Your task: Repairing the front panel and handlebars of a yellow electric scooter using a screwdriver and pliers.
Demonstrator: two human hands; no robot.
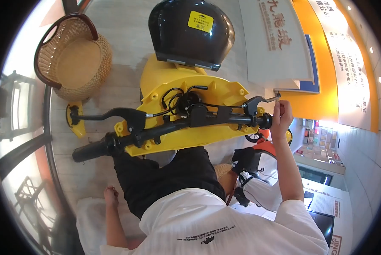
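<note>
Yellow scooter bodywork (216, 87) lies before me, its inside exposed, with black handlebars (169, 127) across it. Black cables (171, 100) loop at the middle. My right hand (282, 119) is closed around the right end of the bar, hiding most of the grip there. Just above its fingers is the tip of the right brake lever (265, 100). The left rubber grip (90, 151) and left brake lever (107, 114) are untouched. My left hand (111, 196) hangs beside my left thigh, fingers curled; whether anything is inside cannot be seen.
A glossy black rounded shell (190, 42) with a yellow label is beyond the bodywork. To the left stands a wicker basket chair (103, 63), near tall windows. A white sign panel (275, 63) and an orange wall (326, 102) are at right. Other vehicles (269, 146) are beside my right arm.
</note>
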